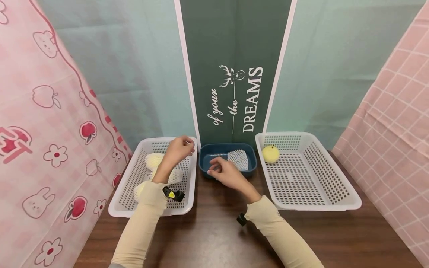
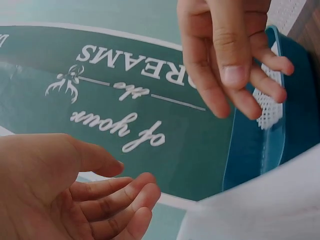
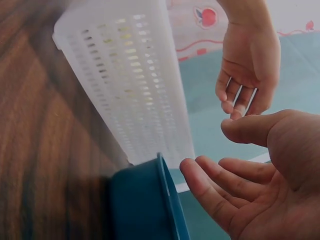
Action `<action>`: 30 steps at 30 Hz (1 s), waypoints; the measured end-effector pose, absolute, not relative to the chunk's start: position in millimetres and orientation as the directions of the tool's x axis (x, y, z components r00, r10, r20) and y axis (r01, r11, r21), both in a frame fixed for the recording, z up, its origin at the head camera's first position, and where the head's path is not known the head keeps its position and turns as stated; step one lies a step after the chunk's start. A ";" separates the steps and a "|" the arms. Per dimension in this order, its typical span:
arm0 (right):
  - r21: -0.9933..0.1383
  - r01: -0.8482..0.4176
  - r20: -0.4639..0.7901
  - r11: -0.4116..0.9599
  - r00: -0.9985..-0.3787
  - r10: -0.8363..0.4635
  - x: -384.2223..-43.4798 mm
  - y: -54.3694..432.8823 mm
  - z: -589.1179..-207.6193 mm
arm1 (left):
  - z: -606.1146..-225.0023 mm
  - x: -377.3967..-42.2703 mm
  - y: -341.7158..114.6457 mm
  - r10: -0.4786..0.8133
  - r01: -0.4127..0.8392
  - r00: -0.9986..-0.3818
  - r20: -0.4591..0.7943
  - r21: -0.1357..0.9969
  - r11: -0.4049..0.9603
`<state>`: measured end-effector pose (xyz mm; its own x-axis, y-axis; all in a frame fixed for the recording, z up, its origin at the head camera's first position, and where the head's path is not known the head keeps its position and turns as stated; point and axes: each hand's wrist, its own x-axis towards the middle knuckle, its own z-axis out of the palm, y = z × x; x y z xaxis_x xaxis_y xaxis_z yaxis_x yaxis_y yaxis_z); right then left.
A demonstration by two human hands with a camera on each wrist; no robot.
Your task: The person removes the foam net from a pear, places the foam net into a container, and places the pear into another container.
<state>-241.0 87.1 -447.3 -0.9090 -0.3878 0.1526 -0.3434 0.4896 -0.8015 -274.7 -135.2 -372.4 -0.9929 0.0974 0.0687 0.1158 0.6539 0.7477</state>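
Observation:
My left hand (image 1: 179, 149) hovers above the right side of the left white basket (image 1: 191, 186), fingers loosely bent and holding nothing. Below its wrist lie several pale yellow fruits (image 1: 155, 160), at least some in white foam netting, partly hidden by the arm. In front of the dark blue basin (image 1: 205, 172), my right hand (image 1: 229, 174) overlaps the near rim in the head view, its fingers relaxed around nothing. A white foam net sleeve (image 1: 238, 159) lies in the basin's right half. Both wrist views show the two palms apart, with bare fingertips.
A second white basket (image 1: 310, 203) stands at the right, with one yellow-green round fruit (image 1: 270, 154) with a stem in its far left corner. The brown wooden table (image 1: 214, 230) carries everything. Green cloth (image 1: 151, 74) hangs behind; pink cloths flank both sides.

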 end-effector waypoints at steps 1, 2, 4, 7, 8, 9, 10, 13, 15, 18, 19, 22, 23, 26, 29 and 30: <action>-0.802 -0.340 0.150 0.491 -0.910 -0.386 -240.6 85.1 -448.0 | -372.8 -275.0 -138.0 0.096 0.114 -0.993 0.067 0.750 0.652; -0.803 -0.337 0.146 0.492 -0.911 -0.386 -240.2 83.2 -448.9 | -373.1 -275.0 -140.3 0.095 0.112 -0.993 0.067 0.748 0.654; -0.803 -0.333 0.142 0.494 -0.912 -0.384 -239.0 79.3 -451.1 | -373.6 -274.5 -144.5 0.092 0.111 -0.994 0.067 0.747 0.655; -0.804 -0.332 0.142 0.494 -0.913 -0.382 -237.4 74.4 -454.5 | -374.8 -274.5 -150.8 0.092 0.113 -0.993 0.069 0.737 0.666; -0.802 -0.333 0.143 0.495 -0.913 -0.382 -237.0 73.0 -455.3 | -374.7 -274.7 -152.7 0.092 0.114 -0.993 0.071 0.730 0.674; -0.801 -0.334 0.143 0.498 -0.913 -0.382 -236.8 71.7 -455.9 | -374.6 -274.7 -154.7 0.089 0.110 -0.994 0.068 0.726 0.679; -0.798 -0.333 0.142 0.503 -0.914 -0.380 -236.6 70.5 -456.1 | -374.3 -274.8 -156.8 0.085 0.106 -0.994 0.065 0.720 0.686; -0.801 -0.328 0.136 0.500 -0.914 -0.383 -235.9 67.0 -455.3 | -373.7 -274.8 -163.9 0.079 0.096 -0.995 0.056 0.711 0.696; -0.803 -0.326 0.131 0.500 -0.913 -0.386 -235.5 64.6 -454.8 | -373.6 -274.4 -169.7 0.077 0.090 -0.996 0.050 0.712 0.696; -0.803 -0.327 0.123 0.498 -0.909 -0.398 -234.3 61.5 -455.3 | -375.0 -273.1 -181.7 0.091 0.102 -0.994 0.053 0.707 0.700; -0.804 -0.327 0.120 0.498 -0.908 -0.402 -233.8 60.5 -455.8 | -375.8 -272.3 -186.6 0.096 0.106 -0.994 0.054 0.703 0.703; -0.805 -0.325 0.114 0.497 -0.906 -0.409 -232.5 57.9 -457.2 | -378.2 -269.1 -201.2 0.105 0.123 -0.992 0.068 0.689 0.714; -0.806 -0.322 0.110 0.496 -0.906 -0.408 -232.1 57.3 -457.4 | -378.8 -267.9 -205.8 0.106 0.127 -0.992 0.072 0.684 0.719; -0.816 -0.306 0.102 0.490 -0.911 -0.399 -231.5 56.2 -457.8 | -379.8 -265.9 -217.1 0.106 0.135 -0.991 0.084 0.679 0.722; -0.828 -0.287 0.089 0.482 -0.916 -0.392 -231.5 54.9 -457.9 | -379.3 -265.0 -225.4 0.119 0.147 -0.989 0.088 0.673 0.725; -0.832 -0.283 0.087 0.477 -0.916 -0.392 -231.8 54.2 -457.9 | -379.2 -264.9 -227.6 0.122 0.152 -0.988 0.093 0.669 0.728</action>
